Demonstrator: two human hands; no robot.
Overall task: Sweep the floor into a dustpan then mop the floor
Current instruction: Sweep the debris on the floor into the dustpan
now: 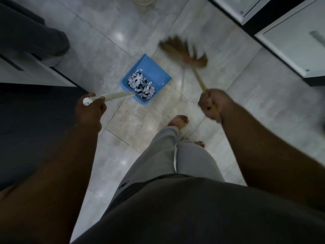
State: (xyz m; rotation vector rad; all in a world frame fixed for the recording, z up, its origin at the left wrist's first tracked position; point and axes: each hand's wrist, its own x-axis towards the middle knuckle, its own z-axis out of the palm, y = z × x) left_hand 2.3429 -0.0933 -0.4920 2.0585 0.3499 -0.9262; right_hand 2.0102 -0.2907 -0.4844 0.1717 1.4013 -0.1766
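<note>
A blue dustpan sits tilted over the pale tiled floor, and a heap of torn paper scraps lies in its lower part. My left hand grips the end of the pan's long whitish handle. To the right, my right hand grips the wooden stick of a straw broom. The broom head is blurred and hangs just right of the pan's open edge, apart from it.
My bare feet stand just below the dustpan. White cabinet fronts with dark edges run along the right. A dark counter and a grey cloth-covered shape fill the left. A woven basket base shows at the top.
</note>
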